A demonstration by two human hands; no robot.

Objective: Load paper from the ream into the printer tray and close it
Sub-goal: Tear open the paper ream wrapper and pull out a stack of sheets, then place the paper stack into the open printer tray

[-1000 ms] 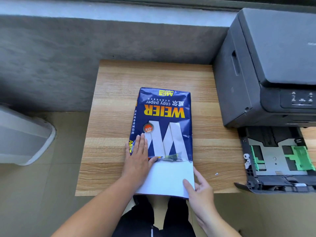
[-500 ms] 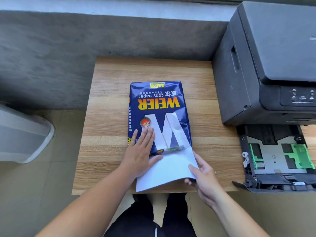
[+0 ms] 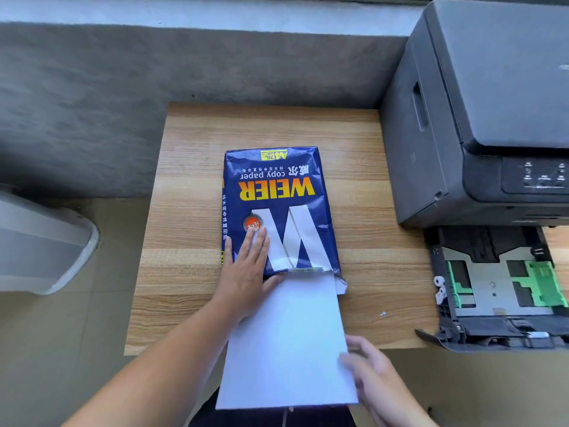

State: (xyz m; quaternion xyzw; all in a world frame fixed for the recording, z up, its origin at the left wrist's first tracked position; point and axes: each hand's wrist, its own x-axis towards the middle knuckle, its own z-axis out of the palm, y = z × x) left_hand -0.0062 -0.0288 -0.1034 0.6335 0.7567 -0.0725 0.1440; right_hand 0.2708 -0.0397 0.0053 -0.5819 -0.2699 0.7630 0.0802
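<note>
Left hand [image 3: 246, 269] flat and open on the blue ream [image 3: 277, 208], pinning the wrapper; right hand [image 3: 368, 369] blurred, fingers closed on the right edge of the white paper stack [image 3: 286, 340], which pokes out of the ream's near end past the counter [image 3: 191, 186] edge; best to pull straight and level so sheets stay squared; printer tray [image 3: 492, 288] open, empty, to the right under the grey printer [image 3: 480, 112]; wood-grain counter, grey wall, tiled floor.
</note>
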